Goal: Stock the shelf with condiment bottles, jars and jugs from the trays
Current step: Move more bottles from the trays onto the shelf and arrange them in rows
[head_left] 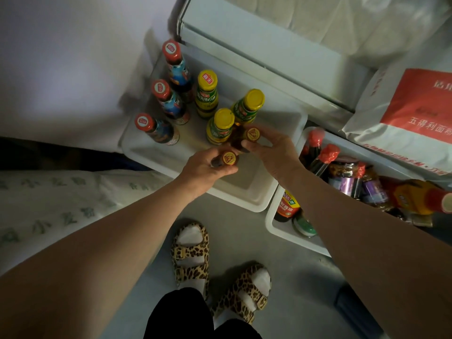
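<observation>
A white tray [244,196] on the floor holds three red-capped bottles [160,90] along its left side and three yellow-capped bottles [207,80] in the middle. My left hand [205,167] grips a small dark bottle with a gold cap [228,158] by its neck, above the tray's near part. Beside it my right hand [271,149] pinches a second small dark gold-capped bottle [252,134] at the neck, close to the yellow-capped ones.
A second white tray [276,226] at the right holds red-topped bottles [329,154], purple-labelled jars [343,177] and an orange bottle [415,196]. A red and white flour bag [413,118] lies behind it. White shelf boards [256,40] stand at the top. My sandalled feet [193,253] stand below.
</observation>
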The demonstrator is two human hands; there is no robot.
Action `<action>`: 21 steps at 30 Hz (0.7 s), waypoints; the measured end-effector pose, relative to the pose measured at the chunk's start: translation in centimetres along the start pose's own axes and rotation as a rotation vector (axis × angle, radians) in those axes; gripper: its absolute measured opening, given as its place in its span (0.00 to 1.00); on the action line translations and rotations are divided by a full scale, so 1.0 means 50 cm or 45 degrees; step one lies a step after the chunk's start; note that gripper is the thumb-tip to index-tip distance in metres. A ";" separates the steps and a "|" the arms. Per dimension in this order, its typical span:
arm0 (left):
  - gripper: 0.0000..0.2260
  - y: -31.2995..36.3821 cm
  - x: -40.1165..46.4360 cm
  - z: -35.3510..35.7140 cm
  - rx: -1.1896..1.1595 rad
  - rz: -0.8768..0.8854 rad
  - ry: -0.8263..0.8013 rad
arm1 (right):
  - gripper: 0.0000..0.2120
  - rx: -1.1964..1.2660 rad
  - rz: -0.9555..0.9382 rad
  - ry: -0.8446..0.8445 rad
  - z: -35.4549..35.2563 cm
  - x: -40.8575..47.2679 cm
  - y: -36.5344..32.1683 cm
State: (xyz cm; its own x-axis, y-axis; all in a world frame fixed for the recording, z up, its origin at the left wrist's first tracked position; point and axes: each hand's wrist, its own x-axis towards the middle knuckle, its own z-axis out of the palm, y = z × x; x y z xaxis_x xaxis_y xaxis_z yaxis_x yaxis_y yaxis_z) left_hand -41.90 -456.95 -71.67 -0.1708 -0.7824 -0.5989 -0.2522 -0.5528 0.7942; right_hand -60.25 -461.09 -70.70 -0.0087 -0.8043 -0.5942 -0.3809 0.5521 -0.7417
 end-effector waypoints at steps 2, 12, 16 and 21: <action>0.14 0.017 -0.002 -0.007 -0.065 -0.024 0.028 | 0.17 -0.025 -0.017 -0.028 -0.006 -0.006 -0.009; 0.12 0.203 -0.131 -0.055 -0.110 0.006 0.100 | 0.10 -0.090 -0.021 -0.017 -0.129 -0.160 -0.166; 0.18 0.351 -0.224 -0.070 -0.018 0.054 0.120 | 0.10 -0.169 -0.050 0.119 -0.202 -0.268 -0.276; 0.12 0.591 -0.386 -0.086 0.187 0.175 0.205 | 0.09 -0.038 -0.164 0.244 -0.302 -0.439 -0.450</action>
State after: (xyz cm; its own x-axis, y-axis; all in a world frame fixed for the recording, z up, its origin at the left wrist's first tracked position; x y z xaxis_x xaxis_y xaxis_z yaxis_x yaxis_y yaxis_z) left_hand -41.94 -459.41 -36.19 -0.0620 -0.8894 -0.4530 -0.3745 -0.4000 0.8365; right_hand -65.45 -459.19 -36.25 -0.1328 -0.8963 -0.4230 -0.4177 0.4377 -0.7962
